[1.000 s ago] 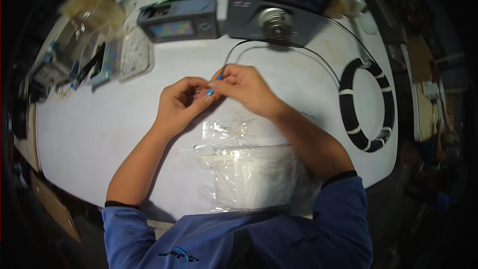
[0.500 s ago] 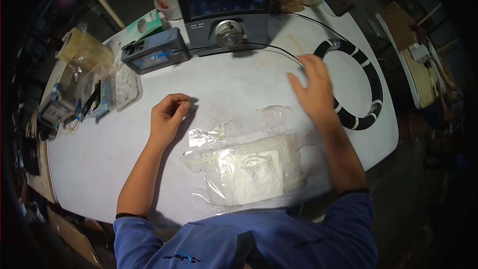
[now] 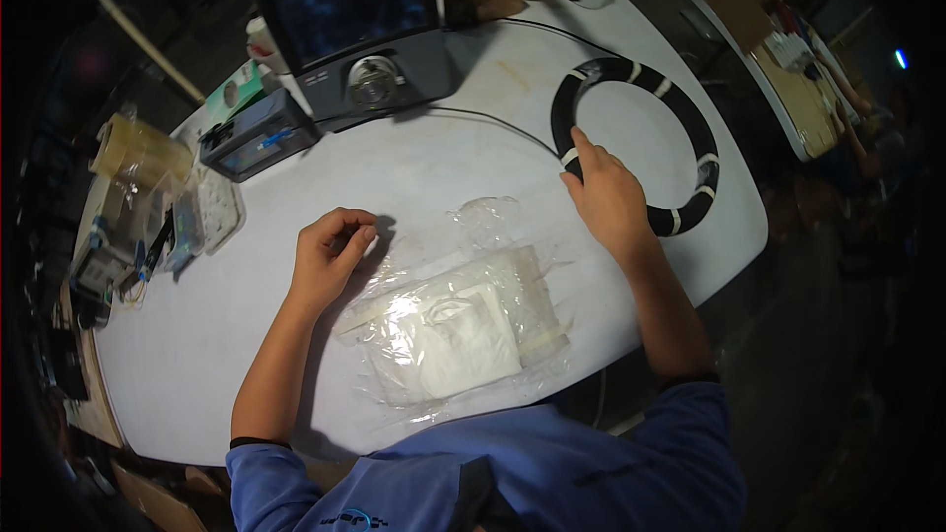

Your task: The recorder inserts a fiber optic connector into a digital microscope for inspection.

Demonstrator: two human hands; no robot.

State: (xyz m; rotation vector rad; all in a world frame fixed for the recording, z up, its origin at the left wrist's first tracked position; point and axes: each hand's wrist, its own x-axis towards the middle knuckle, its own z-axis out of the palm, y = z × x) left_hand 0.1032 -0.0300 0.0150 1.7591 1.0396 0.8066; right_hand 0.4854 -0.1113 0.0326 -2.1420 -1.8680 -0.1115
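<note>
A thick black ring (image 3: 704,143) with pale bands around it lies on the right side of the white table. My right hand (image 3: 609,199) is at its near left part, fingers over the inner side and thumb at the outer side, closed on the ring. My left hand (image 3: 333,248) rests on the table with its fingers curled in, and nothing shows in it. Between my forearms is a clear plastic bag (image 3: 537,291) with a white folded sheet or pouch (image 3: 468,340) on or inside it; which, I cannot tell.
At the back stands a dark monitor (image 3: 355,5) with a round metal dial part on its base. A grey box-shaped device (image 3: 258,138) sits left of it. Farther left are a tape roll (image 3: 143,150) and a clear bin (image 3: 182,227). A black cable (image 3: 493,118) runs toward the ring.
The view has turned, so the table's things sit tilted and farther left. My right hand has come from beside the black ring onto it. My left hand keeps its curl.
</note>
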